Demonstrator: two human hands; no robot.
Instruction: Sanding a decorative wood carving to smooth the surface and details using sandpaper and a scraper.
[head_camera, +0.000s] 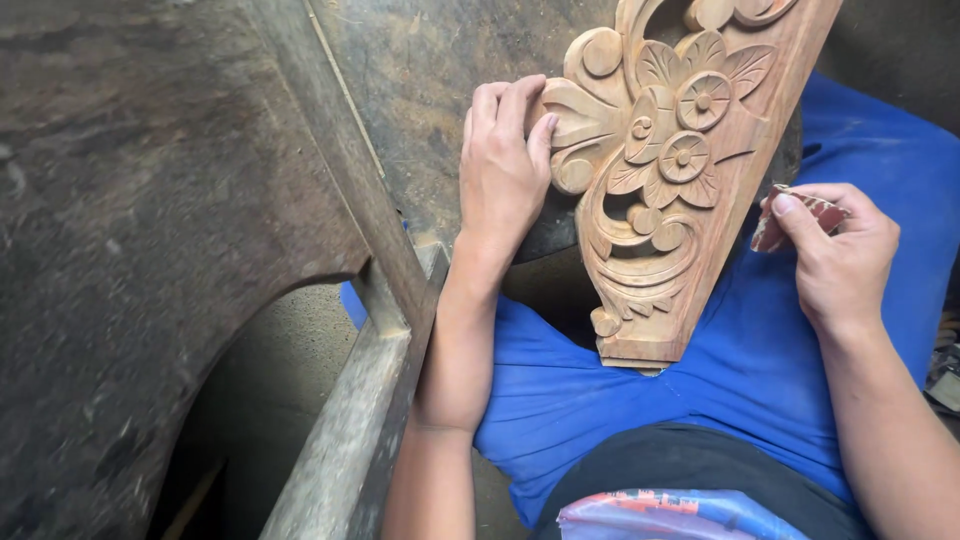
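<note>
Here the left hand (505, 165) lies flat and closed against the left edge of a pale brown wooden panel carved with flowers, leaves and scrolls (665, 170), its fingers curled over the rim of a carved leaf and its thumb pressed beside them, steadying the piece. The right hand (840, 255) sits just off the panel's right edge, apart from it, pinching a small folded scrap of reddish-brown sandpaper (790, 215) between thumb and fingertips; the remaining fingers are tucked in.

The carved panel stands tilted, narrow end down, its foot resting on the lap of the person's blue trousers (620, 400). Beyond the left forearm runs a grey, dusty wooden beam (350, 440), and to its left a broad dark board with a curved cut-out (150, 220). The upper part of the panel runs out of view.

As a judgement: the panel is braced only by one hand and a soft lap, so firm rubbing could make it slip or twist. The petals and scroll tips look thin, and coarse strokes across them could blur or chip the detail.
</note>
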